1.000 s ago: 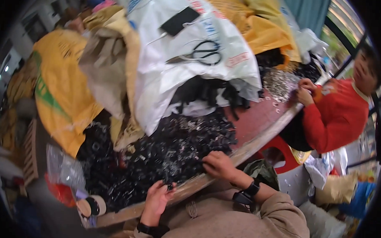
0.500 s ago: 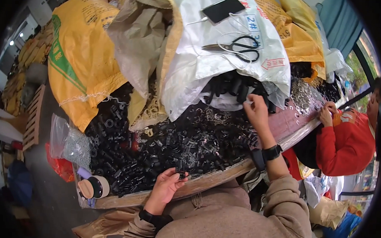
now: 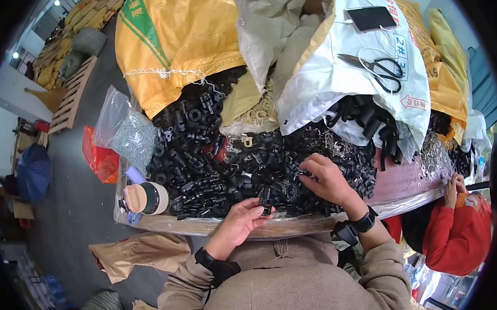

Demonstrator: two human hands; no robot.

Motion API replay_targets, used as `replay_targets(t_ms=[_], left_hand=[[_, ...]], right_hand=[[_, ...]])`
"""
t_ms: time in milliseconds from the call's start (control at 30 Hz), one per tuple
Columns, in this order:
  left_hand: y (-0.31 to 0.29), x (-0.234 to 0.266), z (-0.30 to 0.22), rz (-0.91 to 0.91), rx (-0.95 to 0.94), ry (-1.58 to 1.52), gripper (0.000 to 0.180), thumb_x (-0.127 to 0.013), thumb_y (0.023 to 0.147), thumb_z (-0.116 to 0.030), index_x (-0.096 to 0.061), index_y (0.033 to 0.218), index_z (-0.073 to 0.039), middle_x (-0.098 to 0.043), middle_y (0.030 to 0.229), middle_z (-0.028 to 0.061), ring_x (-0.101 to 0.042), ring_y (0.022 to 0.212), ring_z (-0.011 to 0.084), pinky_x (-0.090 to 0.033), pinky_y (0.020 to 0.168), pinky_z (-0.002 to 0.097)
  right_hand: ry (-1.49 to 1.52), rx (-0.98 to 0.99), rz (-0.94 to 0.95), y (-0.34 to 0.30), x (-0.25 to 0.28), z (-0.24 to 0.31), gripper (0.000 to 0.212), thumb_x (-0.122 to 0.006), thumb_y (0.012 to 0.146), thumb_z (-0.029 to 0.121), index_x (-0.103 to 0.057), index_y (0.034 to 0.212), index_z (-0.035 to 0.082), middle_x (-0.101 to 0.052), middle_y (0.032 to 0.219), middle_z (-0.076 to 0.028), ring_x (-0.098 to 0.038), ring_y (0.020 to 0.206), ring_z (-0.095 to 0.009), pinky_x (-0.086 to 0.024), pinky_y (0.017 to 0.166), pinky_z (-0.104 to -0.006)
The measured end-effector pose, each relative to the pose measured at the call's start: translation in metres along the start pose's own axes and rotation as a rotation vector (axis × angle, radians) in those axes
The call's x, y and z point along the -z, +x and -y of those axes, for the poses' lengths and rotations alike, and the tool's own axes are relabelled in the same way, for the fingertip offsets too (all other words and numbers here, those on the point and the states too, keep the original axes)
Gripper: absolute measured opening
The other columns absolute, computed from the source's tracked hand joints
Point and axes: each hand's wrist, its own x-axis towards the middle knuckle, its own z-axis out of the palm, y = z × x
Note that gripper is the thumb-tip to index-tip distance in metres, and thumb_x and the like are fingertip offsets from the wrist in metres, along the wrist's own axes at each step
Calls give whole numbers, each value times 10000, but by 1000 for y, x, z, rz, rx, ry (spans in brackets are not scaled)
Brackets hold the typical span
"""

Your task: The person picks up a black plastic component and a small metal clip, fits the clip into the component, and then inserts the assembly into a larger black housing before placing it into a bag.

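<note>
Black part between left fingers (right hand palm-down over black pieces).

Black piece part-hidden by left fingers

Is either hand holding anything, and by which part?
Left hand: a small black part, pinched at its left side. Right hand: cannot tell.

Left hand holds a black part, near side. Right hand is at the pile. Scissors: on sack, far right. Cup: near left.
</note>
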Motion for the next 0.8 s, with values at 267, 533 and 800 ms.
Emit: replay_targets(t_ms=[267, 533, 800], left_hand=[[-10, 14, -5, 34, -49, -55, 246, -527, 800, -62, -512, 1041, -14, -573, 971, 144, -583, 828, 195, -495, 687, 259], [-6, 19, -2, 60, -86, -91, 241, -528, 793, -48, -515, 1032, -19, -565, 978, 176, -581, 843, 224, -492, 729, 293], [-7, 18, -1, 67, -104, -92, 243, -529, 793, -46, -514, 1034, -22, -561, 989, 174, -577, 851, 235, -479, 758, 309]], right_hand=[[-78, 109, 123, 53, -18, 12, 246, -593, 693, 100, -510, 914, 32, -493, 837, -125, -515, 764, -299, -431, 623, -349], [-179, 145, -76, 109, -38, 11, 269, -574, 707, 136, -491, 946, 46, -489, 883, -126, -533, 783, -315, -445, 635, -377], [-399, 48, 85, 113, -74, 9, 206, -552, 714, 151, -499, 900, 82, -489, 858, -114, -547, 707, -313, -452, 591, -399]])
